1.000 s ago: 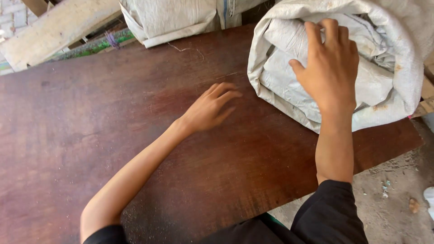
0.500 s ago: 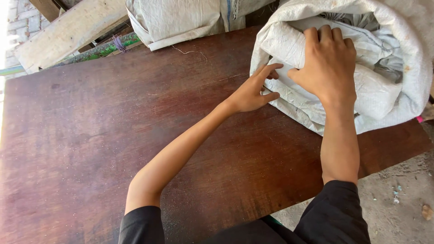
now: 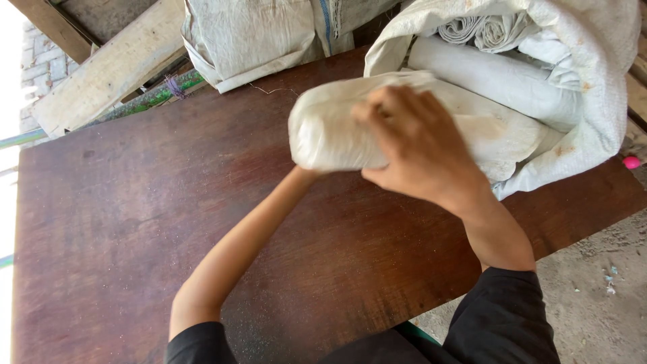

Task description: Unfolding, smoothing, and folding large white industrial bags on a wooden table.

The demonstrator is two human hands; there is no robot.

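A white rolled bundle (image 3: 337, 131) sticks out of the open mouth of a big white woven sack (image 3: 579, 74) lying on the dark brown wooden table (image 3: 135, 222). My right hand (image 3: 421, 145) grips the bundle from above, fingers curled over its top. My left hand is hidden beneath the bundle's near end; only the forearm (image 3: 249, 243) shows, reaching up under it. More white rolls (image 3: 478, 30) lie deeper inside the sack.
A second white woven sack (image 3: 263, 37) stands at the table's far edge. Wooden planks (image 3: 101, 71) lean at the back left. Bare dirt ground (image 3: 593, 296) lies past the table's right front edge, with a small pink object (image 3: 631, 162) beside the sack.
Both hands went from resting on the sack's mouth to holding a white bundle, which has come partly out of the sack toward the left.
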